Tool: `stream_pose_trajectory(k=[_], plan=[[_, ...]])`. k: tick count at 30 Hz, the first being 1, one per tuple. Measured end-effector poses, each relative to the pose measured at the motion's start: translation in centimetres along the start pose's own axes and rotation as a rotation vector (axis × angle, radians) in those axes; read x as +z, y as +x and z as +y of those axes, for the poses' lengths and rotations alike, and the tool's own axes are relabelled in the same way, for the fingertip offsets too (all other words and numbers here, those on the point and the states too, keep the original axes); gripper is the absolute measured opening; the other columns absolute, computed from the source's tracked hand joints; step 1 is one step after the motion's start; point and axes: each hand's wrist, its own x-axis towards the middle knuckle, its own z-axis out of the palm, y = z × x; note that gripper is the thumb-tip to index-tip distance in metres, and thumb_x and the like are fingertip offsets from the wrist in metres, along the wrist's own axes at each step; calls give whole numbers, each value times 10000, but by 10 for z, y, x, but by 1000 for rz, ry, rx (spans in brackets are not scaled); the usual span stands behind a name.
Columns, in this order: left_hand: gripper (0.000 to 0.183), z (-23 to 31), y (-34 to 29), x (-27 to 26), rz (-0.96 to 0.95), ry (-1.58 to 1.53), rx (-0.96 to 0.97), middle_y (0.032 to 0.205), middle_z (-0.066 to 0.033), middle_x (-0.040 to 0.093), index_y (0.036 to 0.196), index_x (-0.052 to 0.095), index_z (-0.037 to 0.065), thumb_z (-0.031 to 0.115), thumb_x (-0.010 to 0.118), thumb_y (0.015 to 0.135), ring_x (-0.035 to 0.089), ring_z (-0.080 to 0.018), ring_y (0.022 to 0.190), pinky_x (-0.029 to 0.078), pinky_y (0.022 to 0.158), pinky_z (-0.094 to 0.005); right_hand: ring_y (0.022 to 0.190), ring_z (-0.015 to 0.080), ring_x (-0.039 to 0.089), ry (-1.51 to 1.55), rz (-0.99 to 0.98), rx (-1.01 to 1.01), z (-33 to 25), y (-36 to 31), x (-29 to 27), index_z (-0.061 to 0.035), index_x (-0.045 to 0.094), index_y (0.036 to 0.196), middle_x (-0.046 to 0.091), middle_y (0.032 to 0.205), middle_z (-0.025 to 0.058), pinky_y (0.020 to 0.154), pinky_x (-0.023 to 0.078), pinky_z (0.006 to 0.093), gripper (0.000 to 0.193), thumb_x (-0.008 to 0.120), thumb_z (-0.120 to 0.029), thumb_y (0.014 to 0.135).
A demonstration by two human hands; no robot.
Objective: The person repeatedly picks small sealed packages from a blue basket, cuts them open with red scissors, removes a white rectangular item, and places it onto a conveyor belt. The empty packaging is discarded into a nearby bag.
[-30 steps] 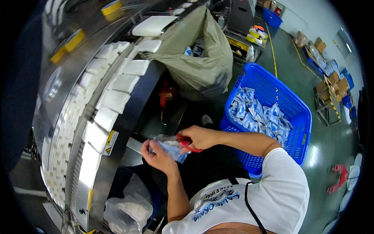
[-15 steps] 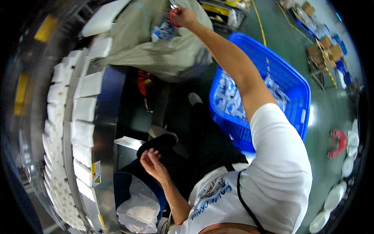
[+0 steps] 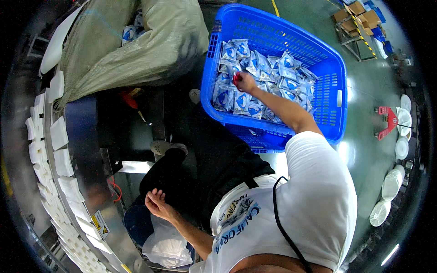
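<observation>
My right hand reaches into a large blue plastic basket, closed around a pair of red-handled scissors. Beneath it lie several small sealed packets, white and blue, filling the basket's bottom. Whether the scissors touch a packet, I cannot tell. My left hand hovers by my knee, above a dark bin with a white plastic bag in it. Its fingers are loosely bent and apart, with nothing in them.
At the upper left a big greenish woven sack gapes, with more packets inside. Along the left runs a metal machine with rows of folded white pads. A red pallet jack and cartons stand at the right.
My right hand, with the scissors, has moved from above the sack over to the basket. The view has turned toward the basket. My left hand stays near my knee.
</observation>
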Motion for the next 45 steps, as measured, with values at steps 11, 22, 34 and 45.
stream_pose_trajectory(k=[11,22,34,45], plan=[[258,3,-28,-4,-16,-91,67,1006,-92,717,1169,607,7,248,592,1078,683,-141,831,562,738,-269,547,209,590,778,-218,402,-33,6,123,-122,581,866,606,694,43,475,481,384,139,662,-193,953],[229,55,-63,24,-427,-274,17,1124,-119,712,1236,577,-3,66,634,1025,686,-164,979,558,881,-294,620,117,542,606,-101,28,-68,-14,-44,-85,624,941,597,760,-16,540,448,315,149,734,-19,865],[561,126,-76,79,-586,-677,68,1249,-134,669,1354,509,-18,251,782,944,670,-227,1134,546,982,-362,852,136,614,1086,-552,-438,-361,-184,-147,-61,573,1057,631,945,42,768,492,298,240,743,-105,894],[405,128,-54,-66,-333,-445,254,1042,-77,721,1203,623,-14,153,815,889,693,-157,921,566,851,-330,720,31,539,734,-865,-502,-457,-228,-125,-65,613,1054,598,855,-51,619,425,204,293,838,-56,866]])
